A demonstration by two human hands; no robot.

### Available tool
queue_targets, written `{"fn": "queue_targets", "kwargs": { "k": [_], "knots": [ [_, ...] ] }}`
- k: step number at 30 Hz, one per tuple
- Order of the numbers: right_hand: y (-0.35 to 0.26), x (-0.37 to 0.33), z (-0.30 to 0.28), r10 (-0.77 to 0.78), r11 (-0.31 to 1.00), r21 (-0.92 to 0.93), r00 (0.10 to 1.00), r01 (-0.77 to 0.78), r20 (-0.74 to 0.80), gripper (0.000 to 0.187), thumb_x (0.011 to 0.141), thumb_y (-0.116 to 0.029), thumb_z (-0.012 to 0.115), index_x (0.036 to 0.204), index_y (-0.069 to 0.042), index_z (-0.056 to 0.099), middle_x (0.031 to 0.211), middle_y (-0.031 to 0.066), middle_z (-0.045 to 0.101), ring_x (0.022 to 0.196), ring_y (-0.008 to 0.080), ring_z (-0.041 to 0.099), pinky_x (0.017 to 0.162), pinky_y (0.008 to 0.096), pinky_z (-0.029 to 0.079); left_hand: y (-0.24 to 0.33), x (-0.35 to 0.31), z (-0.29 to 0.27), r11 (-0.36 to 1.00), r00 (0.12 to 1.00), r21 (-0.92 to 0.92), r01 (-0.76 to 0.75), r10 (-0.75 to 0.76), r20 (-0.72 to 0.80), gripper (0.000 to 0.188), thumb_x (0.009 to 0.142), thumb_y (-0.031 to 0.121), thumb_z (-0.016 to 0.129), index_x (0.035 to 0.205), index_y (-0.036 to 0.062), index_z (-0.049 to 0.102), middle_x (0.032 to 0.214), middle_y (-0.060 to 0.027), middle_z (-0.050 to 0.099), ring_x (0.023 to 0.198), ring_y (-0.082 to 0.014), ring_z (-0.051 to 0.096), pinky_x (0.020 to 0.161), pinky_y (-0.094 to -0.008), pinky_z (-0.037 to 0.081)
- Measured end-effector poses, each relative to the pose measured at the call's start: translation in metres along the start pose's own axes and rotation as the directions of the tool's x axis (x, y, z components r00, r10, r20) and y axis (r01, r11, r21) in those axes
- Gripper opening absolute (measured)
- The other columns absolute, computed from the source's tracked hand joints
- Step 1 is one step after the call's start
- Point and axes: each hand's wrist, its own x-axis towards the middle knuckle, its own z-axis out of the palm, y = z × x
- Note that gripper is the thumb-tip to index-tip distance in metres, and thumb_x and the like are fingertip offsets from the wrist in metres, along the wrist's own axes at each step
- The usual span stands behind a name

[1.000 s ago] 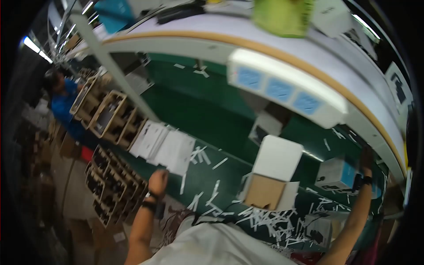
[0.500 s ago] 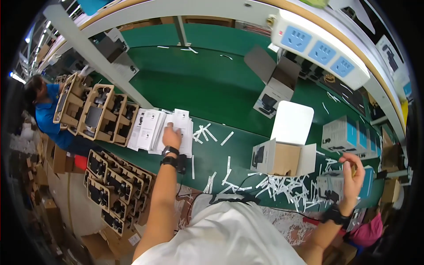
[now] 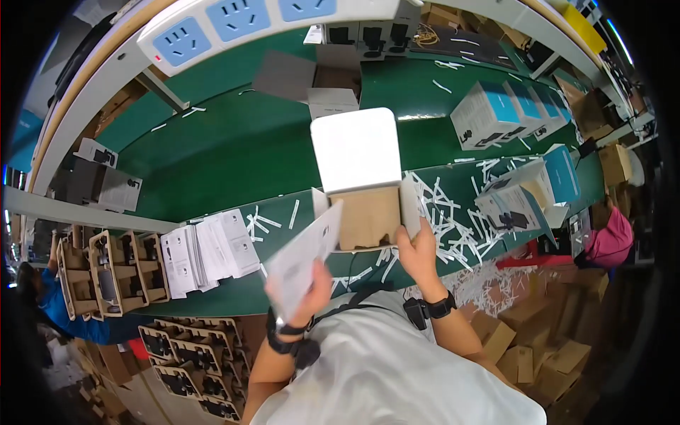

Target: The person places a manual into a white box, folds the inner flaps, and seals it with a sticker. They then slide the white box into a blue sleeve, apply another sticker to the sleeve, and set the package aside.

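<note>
A white leaflet (image 3: 303, 256) with small printed drawings is tilted in my left hand (image 3: 310, 294), whose closed fingers grip its lower end. Its upper corner overlaps the near left edge of an open white box (image 3: 358, 150), which has its lid raised and a brown cardboard insert (image 3: 370, 212) inside. At the box's near right corner, my right hand (image 3: 419, 256) holds the side flap, thumb toward the inside. To the left, a fanned pile of similar white leaflets (image 3: 228, 244) lies on the green table.
Paper strips (image 3: 448, 225) litter the table right of the box. Blue-and-white boxes (image 3: 487, 120) stand at right, another open box (image 3: 522, 204) nearer. Brown trays (image 3: 106, 276) with black parts sit at left. A power strip (image 3: 234, 20) hangs overhead. A person in pink (image 3: 613, 239) is at far right.
My left hand has come off the pile with a leaflet and moved right to the open box. My right hand has moved left onto the box's corner. The view has turned right.
</note>
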Motion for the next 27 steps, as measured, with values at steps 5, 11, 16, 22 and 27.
{"fn": "queue_targets", "kwargs": {
  "k": [5,11,16,22,27],
  "knots": [
    [-0.001,-0.013,0.006,-0.048,0.999,0.017,0.999,0.047,0.012,0.05,0.085,-0.026,0.076,0.12,0.006,0.059,0.107,0.0202,0.063,0.097,0.0326,0.062,0.085,0.04,0.051,-0.026,0.025,0.041,0.976,0.993,0.186,-0.113,0.117,-0.01,0.053,0.073,0.004,0.074,0.121,-0.0027,0.052,0.136,-0.0196,0.039,0.109,-0.0322,0.052,0.09,-0.042,0.046],
    [0.011,-0.007,-0.047,0.06,0.914,0.39,0.987,-0.114,0.147,0.067,0.081,-0.013,0.082,0.138,0.004,0.05,0.088,-0.0005,0.057,0.067,0.0041,0.047,0.06,0.0194,0.039,-0.009,0.024,0.056,0.98,0.986,-0.166,0.108,-0.084,0.143,0.075,0.076,0.01,0.077,0.142,0.0027,0.042,0.13,-0.0177,0.053,0.109,-0.0281,0.059,0.084,-0.038,0.052],
    [-0.009,0.025,-0.066,-0.5,0.859,0.192,0.859,0.475,0.111,0.05,0.091,-0.023,0.067,0.133,0.003,0.06,0.12,0.0153,0.068,0.099,0.0215,0.067,0.076,0.0289,0.051,-0.004,0.024,0.083,0.973,0.975,-0.141,0.184,-0.162,0.154,0.054,0.083,0.005,0.068,0.133,-0.0001,0.05,0.119,-0.0163,0.06,0.104,-0.0264,0.062,0.083,-0.036,0.052],
    [-0.028,-0.007,-0.059,-0.232,0.971,0.145,0.892,0.19,0.387,0.052,0.093,-0.028,0.062,0.136,0.001,0.059,0.149,0.0189,0.052,0.126,0.03,0.06,0.104,0.0343,0.045,-0.02,0.022,0.088,0.991,0.984,-0.027,0.129,-0.125,0.123,0.048,0.085,0.004,0.068,0.13,0.0015,0.051,0.112,-0.0168,0.058,0.097,-0.0311,0.062,0.084,-0.0386,0.052],
    [0.009,-0.002,-0.05,-0.403,0.911,0.206,0.881,0.358,0.248,0.048,0.096,-0.021,0.055,0.141,-0.003,0.057,0.151,0.017,0.05,0.11,0.0244,0.067,0.086,0.0298,0.052,0.001,0.028,0.091,0.994,0.981,0.003,0.109,-0.108,0.163,0.053,0.085,0.009,0.07,0.135,0.0029,0.052,0.127,-0.0211,0.056,0.111,-0.0376,0.061,0.094,-0.0424,0.05]
  ]
}}
